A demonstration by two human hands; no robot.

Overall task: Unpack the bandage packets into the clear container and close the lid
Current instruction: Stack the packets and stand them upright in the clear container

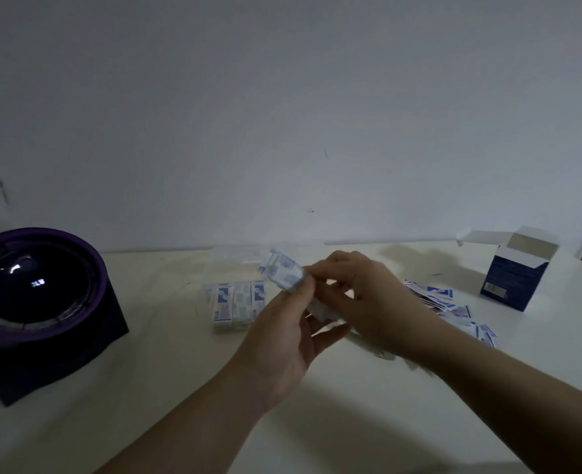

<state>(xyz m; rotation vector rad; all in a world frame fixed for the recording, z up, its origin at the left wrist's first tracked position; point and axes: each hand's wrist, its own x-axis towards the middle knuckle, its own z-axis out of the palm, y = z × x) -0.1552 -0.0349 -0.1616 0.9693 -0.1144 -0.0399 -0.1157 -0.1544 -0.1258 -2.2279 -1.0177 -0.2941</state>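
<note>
Both hands meet over the middle of the table. My left hand (282, 333) and my right hand (361, 299) pinch a small stack of blue-and-white bandage packets (282, 270), held tilted above the clear container (228, 268). Inside the container several packets (236, 304) stand side by side in a row. The container's lid stands open at the back, faint against the wall. A loose pile of packets (453, 309) lies on the table to the right, partly hidden behind my right wrist.
An opened blue-and-white cardboard box (517, 271) stands at the far right with its flaps up. A dark round device on a black base (40, 302) sits at the left. The pale table (166, 388) meets a white wall behind.
</note>
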